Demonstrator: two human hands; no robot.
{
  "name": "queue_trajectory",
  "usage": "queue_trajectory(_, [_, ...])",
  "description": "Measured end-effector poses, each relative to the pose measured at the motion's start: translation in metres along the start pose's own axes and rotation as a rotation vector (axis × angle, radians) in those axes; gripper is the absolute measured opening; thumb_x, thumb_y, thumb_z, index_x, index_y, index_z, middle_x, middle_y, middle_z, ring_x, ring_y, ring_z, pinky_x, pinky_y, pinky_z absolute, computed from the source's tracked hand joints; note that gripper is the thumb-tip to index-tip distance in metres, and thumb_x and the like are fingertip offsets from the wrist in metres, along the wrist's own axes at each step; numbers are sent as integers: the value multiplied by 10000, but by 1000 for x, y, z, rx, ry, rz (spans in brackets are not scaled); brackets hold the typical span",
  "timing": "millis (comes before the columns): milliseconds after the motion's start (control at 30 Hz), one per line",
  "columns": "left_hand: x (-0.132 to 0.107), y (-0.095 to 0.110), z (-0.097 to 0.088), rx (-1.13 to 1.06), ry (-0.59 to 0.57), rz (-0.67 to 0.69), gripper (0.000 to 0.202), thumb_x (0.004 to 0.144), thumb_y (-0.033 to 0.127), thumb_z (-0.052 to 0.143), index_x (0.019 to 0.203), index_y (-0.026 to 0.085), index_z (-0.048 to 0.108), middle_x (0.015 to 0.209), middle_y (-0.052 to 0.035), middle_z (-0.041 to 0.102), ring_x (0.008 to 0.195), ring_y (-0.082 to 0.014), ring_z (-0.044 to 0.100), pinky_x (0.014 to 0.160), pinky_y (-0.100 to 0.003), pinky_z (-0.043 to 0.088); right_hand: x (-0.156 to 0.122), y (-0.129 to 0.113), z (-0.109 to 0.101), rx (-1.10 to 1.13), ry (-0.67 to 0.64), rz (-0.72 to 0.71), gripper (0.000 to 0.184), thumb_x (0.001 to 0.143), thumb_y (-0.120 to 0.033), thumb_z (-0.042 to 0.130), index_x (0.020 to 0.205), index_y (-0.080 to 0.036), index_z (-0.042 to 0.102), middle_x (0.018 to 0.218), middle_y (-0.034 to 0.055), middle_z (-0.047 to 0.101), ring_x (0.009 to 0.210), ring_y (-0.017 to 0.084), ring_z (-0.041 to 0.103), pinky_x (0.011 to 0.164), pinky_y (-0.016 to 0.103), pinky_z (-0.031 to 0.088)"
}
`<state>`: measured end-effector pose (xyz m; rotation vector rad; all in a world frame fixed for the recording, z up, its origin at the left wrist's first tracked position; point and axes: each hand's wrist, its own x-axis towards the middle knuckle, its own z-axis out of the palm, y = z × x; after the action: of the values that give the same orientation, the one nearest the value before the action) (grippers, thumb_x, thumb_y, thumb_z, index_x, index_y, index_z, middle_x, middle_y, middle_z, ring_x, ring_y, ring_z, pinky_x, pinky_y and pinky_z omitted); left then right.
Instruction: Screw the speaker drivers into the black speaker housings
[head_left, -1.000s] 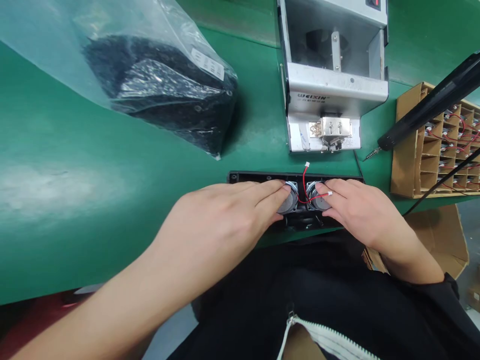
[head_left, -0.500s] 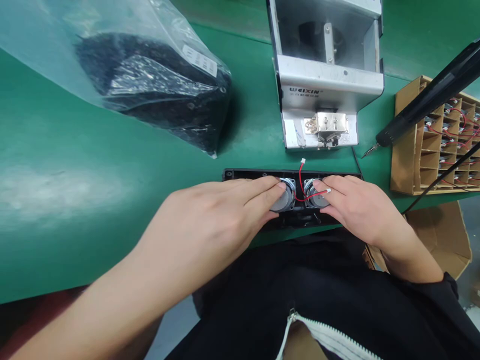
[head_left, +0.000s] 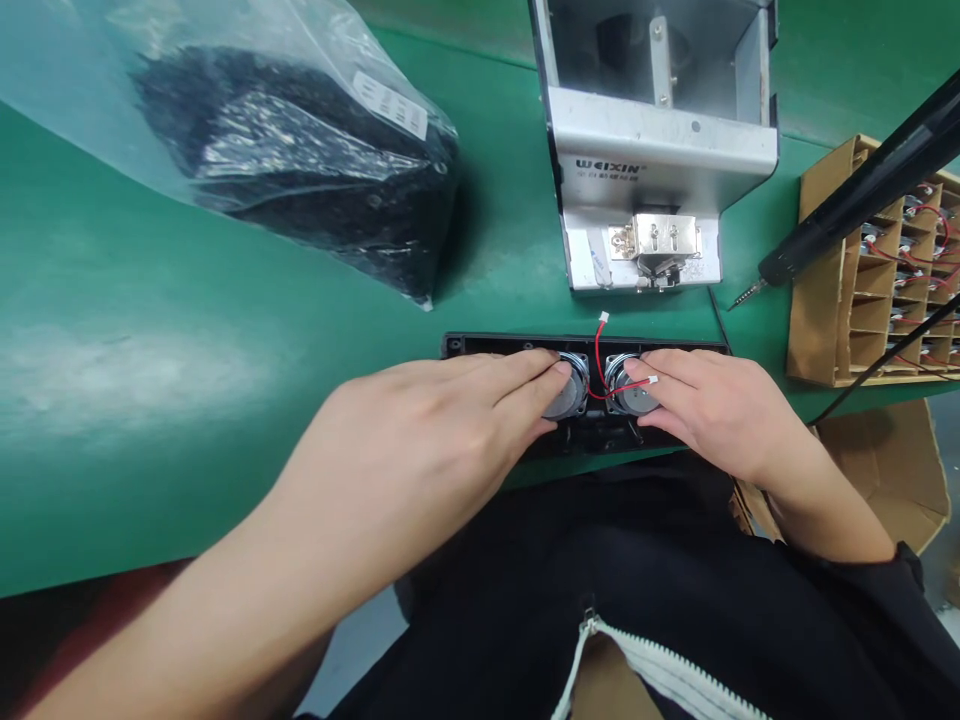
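A long black plastic housing (head_left: 480,345) lies across the green bench, close to my body. Two small round speakers sit side by side in its middle. My left hand (head_left: 442,420) has its fingers and thumb closed round the left speaker (head_left: 568,395). On the right speaker (head_left: 628,396), my right hand (head_left: 709,410) grips in the same way. A red wire (head_left: 599,350) with a white plug sticks up between the speakers, and a second one reaches toward my right fingers. Both hands hide the outer sides of the speakers and much of the housing.
Behind the housing stands a silver WEIXIN machine (head_left: 660,140). A plastic bag of small black parts (head_left: 315,170) lies back left. At right, a black electric screwdriver (head_left: 840,210) hangs over a divided cardboard box (head_left: 821,290) of wired speakers. An open carton (head_left: 885,460) is below the bench edge.
The view has shifted slightly. Both hands stay on the two speakers, with hardly any change in their grip.
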<state>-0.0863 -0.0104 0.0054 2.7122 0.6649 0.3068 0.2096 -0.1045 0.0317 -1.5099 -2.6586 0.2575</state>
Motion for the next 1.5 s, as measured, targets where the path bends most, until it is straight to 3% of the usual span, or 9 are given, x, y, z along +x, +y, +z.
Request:
queue_trajectory(167, [0, 2, 6, 40, 80, 5, 356, 1248, 328, 436, 1345, 249, 769, 1284, -89, 896, 1083, -293, 889, 811, -432, 691, 1, -3, 0, 0, 15, 3, 444, 1071, -253, 819, 1457, -48, 745, 1345, 144, 859, 1047, 257, 850, 824, 409, 738])
queue_trajectory(333, [3, 3, 6, 46, 77, 20, 360, 1234, 294, 455, 1309, 211, 797, 1271, -104, 896, 1032, -307, 886, 758, -432, 679, 1, -6, -1, -33, -10, 28, 416, 1097, -247, 780, 1461, -51, 739, 1330, 148, 854, 1010, 256, 838, 776, 413, 719])
queue_trajectory(500, [1, 3, 8, 2, 89, -9, 348, 1212, 293, 502, 1356, 229, 813, 1321, -111, 884, 1098, -315, 872, 846, -431, 688, 0, -9, 0, -37, -44, 58, 425, 1117, -234, 741, 1504, -59, 722, 1337, 160, 838, 1019, 258, 817, 801, 425, 709])
queue_trajectory(667, [5, 3, 6, -4, 76, 36, 365, 1208, 273, 466, 1257, 198, 820, 1240, -125, 890, 983, -312, 859, 768, -433, 651, -2, -7, 0, -7, -39, 59, 455, 1106, -235, 755, 1518, -46, 717, 1344, 178, 831, 1031, 262, 811, 826, 419, 699])
queue_trajectory(900, [7, 3, 6, -16, 74, 8, 326, 1198, 256, 496, 1266, 228, 814, 1255, -102, 893, 1036, -303, 859, 789, -414, 642, 1, -2, -1, -24, -65, 41, 489, 1075, -311, 818, 1493, -70, 734, 1330, 162, 835, 1038, 263, 820, 800, 399, 705])
queue_trajectory(1267, [7, 1, 10, -48, 77, -10, 327, 1178, 270, 515, 1270, 254, 829, 1265, -96, 893, 1092, -305, 863, 854, -415, 668, 3, -5, -1, -31, -145, 69, 485, 1092, -259, 792, 1538, -91, 705, 1410, 166, 817, 1102, 275, 830, 848, 427, 743])
queue_trajectory(1500, [10, 0, 5, 22, 98, 47, 327, 1185, 242, 486, 1218, 223, 811, 1206, -107, 901, 983, -296, 871, 743, -414, 649, 2, -4, 1, -11, -147, 89, 493, 1085, -283, 815, 1538, -116, 713, 1385, 147, 820, 1090, 255, 819, 880, 429, 747])
